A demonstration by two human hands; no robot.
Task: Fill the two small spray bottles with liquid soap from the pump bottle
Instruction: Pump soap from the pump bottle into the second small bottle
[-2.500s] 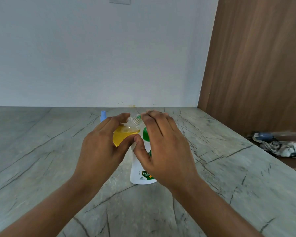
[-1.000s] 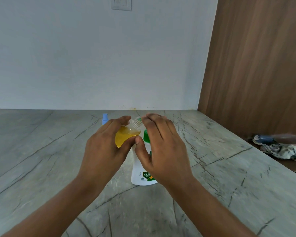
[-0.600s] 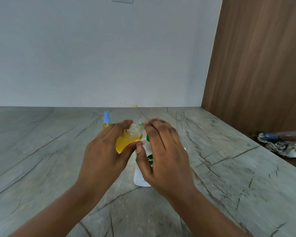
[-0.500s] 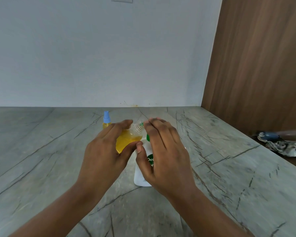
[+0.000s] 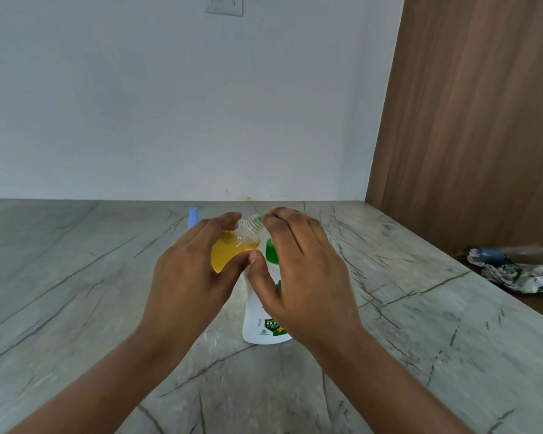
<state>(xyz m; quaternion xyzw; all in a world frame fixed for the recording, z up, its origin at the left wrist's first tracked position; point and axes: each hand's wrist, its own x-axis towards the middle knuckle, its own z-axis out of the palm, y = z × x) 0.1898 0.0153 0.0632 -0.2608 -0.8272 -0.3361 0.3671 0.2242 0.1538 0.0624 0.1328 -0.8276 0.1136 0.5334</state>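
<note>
We note clear small bottle (image 5: 235, 245) in left-hand (image 5: 188, 277) grip, liquid inside amber-yellow. Right of grip: pump bottle (image 5: 261, 314) white, green collar, green label patch. Behind grip: pale blue spray cap (image 5: 193, 214). Under grip: grey counter (image 5: 76, 292), dark veining. Far right of grip: brown wood-grain panel (image 5: 470, 120).

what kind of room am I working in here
Probably a home kitchen or utility counter: a grey veined stone countertop against a plain white wall, a wall switch plate above, and a wood-grain panel on the right.
</note>
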